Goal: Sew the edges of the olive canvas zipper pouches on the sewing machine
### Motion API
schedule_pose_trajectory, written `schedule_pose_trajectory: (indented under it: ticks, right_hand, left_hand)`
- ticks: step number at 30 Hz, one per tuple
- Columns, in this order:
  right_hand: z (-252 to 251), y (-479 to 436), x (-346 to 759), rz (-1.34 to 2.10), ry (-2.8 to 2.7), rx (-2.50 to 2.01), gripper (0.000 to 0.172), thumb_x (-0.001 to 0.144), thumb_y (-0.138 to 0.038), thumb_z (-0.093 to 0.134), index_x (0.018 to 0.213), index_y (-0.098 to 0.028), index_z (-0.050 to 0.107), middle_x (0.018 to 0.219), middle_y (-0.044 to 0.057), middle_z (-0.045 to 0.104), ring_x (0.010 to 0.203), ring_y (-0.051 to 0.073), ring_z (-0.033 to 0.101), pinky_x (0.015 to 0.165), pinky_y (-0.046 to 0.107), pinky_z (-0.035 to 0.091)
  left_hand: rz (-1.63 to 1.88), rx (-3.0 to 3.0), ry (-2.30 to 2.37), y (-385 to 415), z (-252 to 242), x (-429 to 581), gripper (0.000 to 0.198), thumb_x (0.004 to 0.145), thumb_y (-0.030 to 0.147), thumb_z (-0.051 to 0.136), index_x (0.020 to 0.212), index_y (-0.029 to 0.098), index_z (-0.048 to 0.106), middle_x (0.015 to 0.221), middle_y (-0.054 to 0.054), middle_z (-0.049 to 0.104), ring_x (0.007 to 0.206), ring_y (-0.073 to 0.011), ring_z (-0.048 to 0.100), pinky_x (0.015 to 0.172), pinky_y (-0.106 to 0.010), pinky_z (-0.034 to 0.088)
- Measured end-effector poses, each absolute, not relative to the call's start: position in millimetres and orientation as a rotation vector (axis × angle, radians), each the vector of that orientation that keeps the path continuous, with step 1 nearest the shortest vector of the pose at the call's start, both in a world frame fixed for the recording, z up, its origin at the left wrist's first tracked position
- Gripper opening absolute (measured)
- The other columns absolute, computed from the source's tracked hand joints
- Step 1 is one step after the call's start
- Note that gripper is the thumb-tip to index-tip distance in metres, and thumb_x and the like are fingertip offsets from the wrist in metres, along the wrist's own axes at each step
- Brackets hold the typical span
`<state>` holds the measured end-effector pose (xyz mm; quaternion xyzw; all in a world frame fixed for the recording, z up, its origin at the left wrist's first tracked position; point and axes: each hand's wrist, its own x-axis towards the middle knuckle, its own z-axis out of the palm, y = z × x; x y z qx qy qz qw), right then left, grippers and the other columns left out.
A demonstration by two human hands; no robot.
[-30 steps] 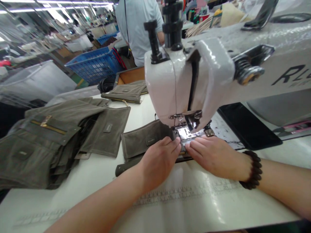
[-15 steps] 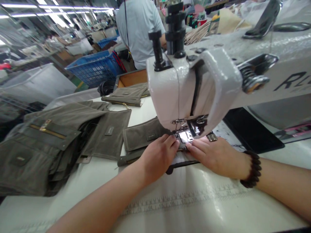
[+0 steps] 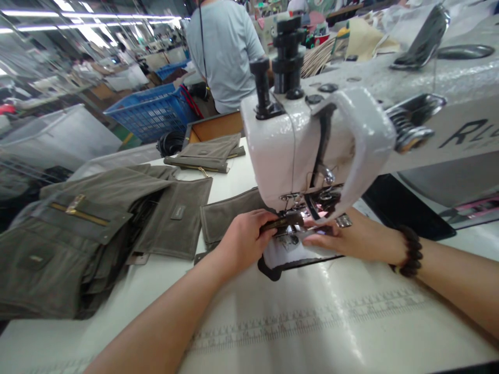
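Observation:
My left hand [image 3: 245,236] is closed in a pinch on the zipper edge of an olive-grey fabric pouch [image 3: 230,210]. The brown zipper strip [image 3: 277,223] sticks out past my fingers, close to the needle of a white sewing machine [image 3: 273,150]. My right hand [image 3: 356,236] lies on the other side of the needle. Its thumb is stretched over the metal plate [image 3: 283,254], apart from the fingers, which are partly hidden behind the presser foot and metal guide. I see no fabric in that hand.
Olive bags with zippers [image 3: 70,244] are piled at left, beside a flat pouch [image 3: 175,218]. More pouches [image 3: 206,150] lie farther back. A ruler scale [image 3: 296,322] runs along the front. A black panel [image 3: 405,208] lies at right. A person [image 3: 226,52] and a blue crate [image 3: 152,114] are behind.
My left hand has shifted slightly left, and the zipper strip is now turned up in its fingers. My right thumb has spread from its fingers. More of the metal plate shows.

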<state>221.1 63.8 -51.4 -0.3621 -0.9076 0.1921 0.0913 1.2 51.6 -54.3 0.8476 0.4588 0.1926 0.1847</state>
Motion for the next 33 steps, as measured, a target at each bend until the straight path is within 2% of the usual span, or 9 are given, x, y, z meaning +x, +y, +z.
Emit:
schedule_pose_trajectory:
  ticks: [2,4,6,9,10,12,16,24,33]
  right_hand:
    - [-37,68,229,0.863,-2.83,-0.892,0.03,0.084,-0.036,0.048,0.064,-0.017,0.06,0.061,-0.001,0.055,0.056,0.01,0.048,0.051,0.021,0.034]
    - [-26,68,236,0.929,-2.938,-0.732,0.031,0.084,-0.034,0.048,0.06,-0.018,0.059,0.06,-0.003,0.054,0.054,0.008,0.047,0.05,0.021,0.033]
    - [-23,65,238,0.642,-2.957,-0.738,0.03,0.084,-0.031,0.048,0.059,-0.018,0.059,0.06,-0.001,0.054,0.056,0.01,0.048,0.054,0.023,0.034]
    - [-34,57,229,-0.05,-2.777,-0.797,0.03,0.086,-0.03,0.044,0.069,-0.015,0.063,0.062,0.004,0.056,0.061,0.017,0.05,0.06,0.03,0.035]
    - [-39,54,225,-0.204,-2.711,-0.789,0.029,0.087,-0.028,0.041,0.076,-0.014,0.064,0.064,0.006,0.057,0.062,0.018,0.05,0.061,0.032,0.035]
    - [-49,49,217,-0.303,-2.688,-0.74,0.025,0.087,-0.019,0.038,0.086,-0.012,0.063,0.071,0.007,0.06,0.064,0.018,0.051,0.061,0.032,0.035]
    - [-58,45,211,-0.223,-2.815,-0.67,0.022,0.078,-0.004,0.041,0.082,-0.013,0.061,0.077,0.003,0.061,0.069,0.017,0.053,0.062,0.031,0.034]
    - [-55,49,213,-0.161,-2.808,-0.763,0.02,0.073,-0.005,0.047,0.084,-0.014,0.061,0.076,0.003,0.062,0.065,0.018,0.054,0.058,0.032,0.034]
    - [-57,49,212,-0.138,-2.815,-0.76,0.019,0.073,-0.005,0.048,0.084,-0.015,0.061,0.078,0.003,0.063,0.069,0.019,0.055,0.061,0.032,0.036]
  left_hand:
    - [0.546,2.517,1.194,49,-57,1,0.015,0.076,0.009,0.053,0.089,0.012,0.06,0.086,-0.004,0.065,0.078,-0.0142,0.06,0.071,-0.024,0.049]
    - [0.457,2.747,1.043,44,-59,3,0.018,0.076,0.009,0.052,0.092,0.01,0.06,0.09,-0.006,0.064,0.082,-0.0164,0.059,0.075,-0.026,0.049]
    - [0.303,2.96,0.942,39,-60,7,0.018,0.075,0.008,0.052,0.091,0.007,0.059,0.09,-0.009,0.063,0.082,-0.0196,0.059,0.074,-0.03,0.049]
    - [0.148,3.101,0.929,35,-58,11,0.018,0.074,0.009,0.052,0.09,0.006,0.058,0.088,-0.01,0.063,0.078,-0.0206,0.058,0.069,-0.031,0.05]
    - [0.127,3.117,0.931,35,-58,12,0.017,0.075,0.01,0.051,0.09,0.007,0.058,0.087,-0.009,0.063,0.077,-0.0203,0.058,0.069,-0.031,0.05]
    - [0.1,3.14,0.933,35,-57,12,0.016,0.076,0.01,0.049,0.09,0.008,0.058,0.087,-0.009,0.063,0.078,-0.0201,0.058,0.069,-0.031,0.049]
    - [0.05,3.153,0.925,34,-56,11,0.015,0.077,0.009,0.046,0.088,0.009,0.057,0.088,-0.009,0.063,0.078,-0.02,0.058,0.068,-0.031,0.049]
    - [0.064,3.17,0.921,39,-57,11,0.017,0.08,0.009,0.041,0.087,0.009,0.057,0.087,-0.009,0.063,0.076,-0.0192,0.058,0.064,-0.03,0.048]
    - [0.099,3.153,0.931,39,-55,11,0.018,0.083,0.011,0.04,0.088,0.009,0.057,0.085,-0.01,0.063,0.076,-0.0183,0.058,0.065,-0.029,0.047]
